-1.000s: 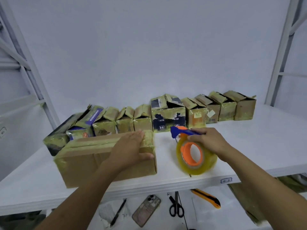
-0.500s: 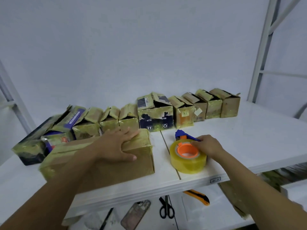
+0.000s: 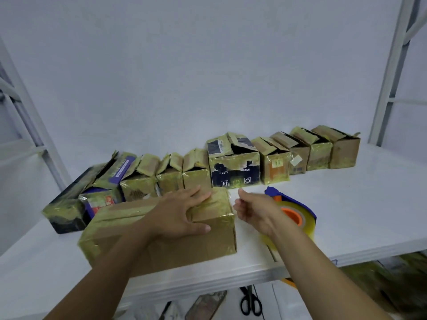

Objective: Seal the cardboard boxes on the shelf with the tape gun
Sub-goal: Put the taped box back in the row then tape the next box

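Behind the white shelf [image 3: 369,215], plain pale wall [image 3: 208,65], evenly lit; at the shelf's left and right ends, slanting white metal uprights [image 3: 390,72] with crossbars.

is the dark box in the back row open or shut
Open: the dark box has its top flaps standing up and apart, with a dark gap between them.

Two bare forearms [image 3: 323,269] span the lower half of the frame, uncovered along their visible length, ending in a bare left hand [image 3: 178,215] and right hand [image 3: 254,211].
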